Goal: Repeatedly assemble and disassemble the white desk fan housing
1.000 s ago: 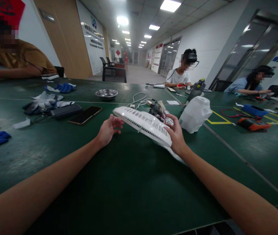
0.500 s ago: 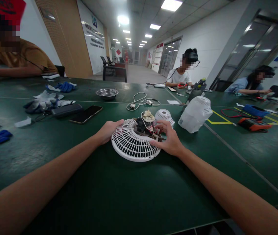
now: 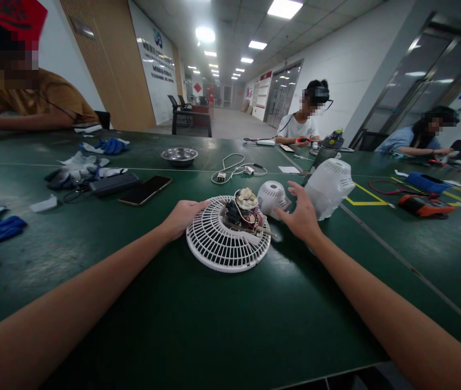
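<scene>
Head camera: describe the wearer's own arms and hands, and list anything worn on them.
The left hand and the right hand are bare, with no gloves and no rings that show. Both forearms are uncovered right down to the bottom edge of the picture. No sleeve, watch, bracelet, strap or marking is in view on either one.

Both bare arms stretched fwd, converging toward centre. L forearm (image 3: 92, 281) comes in from lower left, wrist straight. L hand (image 3: 181, 215) is palm down, fingers loosely curled, thumb pointing fwd-right. R forearm (image 3: 370, 306) comes in from lower right, wrist a bit raised. R hand (image 3: 301, 214) is palm down, fingers spread & extended, not clenched. Hands near each other, not touching.
</scene>
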Tool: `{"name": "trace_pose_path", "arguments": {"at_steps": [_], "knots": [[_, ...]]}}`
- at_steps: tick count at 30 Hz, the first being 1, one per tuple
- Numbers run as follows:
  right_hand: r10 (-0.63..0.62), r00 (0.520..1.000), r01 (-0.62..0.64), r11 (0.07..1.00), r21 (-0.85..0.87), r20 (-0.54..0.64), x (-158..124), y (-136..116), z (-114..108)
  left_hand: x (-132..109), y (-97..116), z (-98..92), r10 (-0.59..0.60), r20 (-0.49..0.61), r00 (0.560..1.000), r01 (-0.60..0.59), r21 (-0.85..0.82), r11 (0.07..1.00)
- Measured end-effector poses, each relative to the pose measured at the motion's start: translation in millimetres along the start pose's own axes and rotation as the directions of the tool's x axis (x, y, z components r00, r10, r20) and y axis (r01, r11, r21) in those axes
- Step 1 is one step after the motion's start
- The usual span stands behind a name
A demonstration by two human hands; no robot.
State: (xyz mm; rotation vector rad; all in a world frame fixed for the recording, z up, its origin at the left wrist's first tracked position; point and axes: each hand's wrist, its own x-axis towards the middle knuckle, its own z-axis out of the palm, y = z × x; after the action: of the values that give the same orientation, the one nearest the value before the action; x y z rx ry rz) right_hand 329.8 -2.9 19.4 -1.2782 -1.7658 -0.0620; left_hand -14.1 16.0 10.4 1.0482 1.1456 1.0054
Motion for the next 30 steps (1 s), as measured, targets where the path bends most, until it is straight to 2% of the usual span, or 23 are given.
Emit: {"name": "trace_pose_path", "arguments": {"at_steps": [5, 9, 11, 13, 14, 15, 16, 18, 21, 25, 30], "knots": [[0.165, 0.971, -0.171, 0.985, 0.022, 0.171, 1.4, 21.8, 6.9, 1.7, -1.1, -2.5, 0.022, 0.004, 1.000, -0.022, 0.030, 0.999], [0.306, 0.940, -0.323, 0.940, 0.108, 0.149, 1.6, 18.2, 10.2, 4.2, -3.7, -5.1, 0.050, 0.002, 0.999, -0.050, 0.092, 0.994], [0.466, 0.870, -0.493, 0.823, 0.283, 0.162, 2.5, 10.1, 10.9, 4.4, -4.6, -4.5, 0.077, -0.007, 0.997, -0.076, 0.098, 0.992], [0.565, 0.773, -0.623, 0.595, 0.508, 0.287, 3.0, -1.6, 11.5, 4.4, -5.3, -3.5, 0.117, -0.017, 0.993, -0.115, 0.094, 0.989], [0.559, 0.748, -0.644, 0.481, 0.595, 0.359, 2.8, -8.4, 11.9, 4.7, -5.8, -3.2, 0.134, -0.022, 0.991, -0.132, 0.091, 0.987], [0.524, 0.749, -0.637, 0.402, 0.658, 0.406, 2.1, -15.6, 12.2, 5.1, -6.3, -3.1, 0.147, -0.026, 0.989, -0.144, 0.089, 0.986], [0.477, 0.773, -0.609, 0.369, 0.702, 0.419, 0.9, -22.8, 12.2, 5.7, -6.8, -3.4, 0.154, -0.027, 0.988, -0.151, 0.088, 0.985], [0.379, 0.848, -0.513, 0.416, 0.751, 0.370, -2.9, -36.9, 11.6, 7.3, -8.1, -4.5, 0.157, -0.025, 0.987, -0.154, 0.094, 0.984], [0.217, 0.927, -0.375, 0.581, 0.722, 0.307, -10.6, -54.7, 8.2, 9.0, -9.3, -6.7, 0.161, -0.013, 0.987, -0.159, 0.107, 0.981], [0.028, 0.953, -0.213, 0.767, 0.605, 0.300, -18.5, -70.1, 1.9, 8.2, -8.4, -7.9, 0.149, 0.001, 0.989, -0.148, 0.121, 0.982], [-0.124, 0.957, -0.011, 0.886, 0.464, 0.260, -19.1, -79.0, -3.5, 7.2, -7.0, -7.8, 0.135, -0.003, 0.991, -0.133, 0.131, 0.982]]}}
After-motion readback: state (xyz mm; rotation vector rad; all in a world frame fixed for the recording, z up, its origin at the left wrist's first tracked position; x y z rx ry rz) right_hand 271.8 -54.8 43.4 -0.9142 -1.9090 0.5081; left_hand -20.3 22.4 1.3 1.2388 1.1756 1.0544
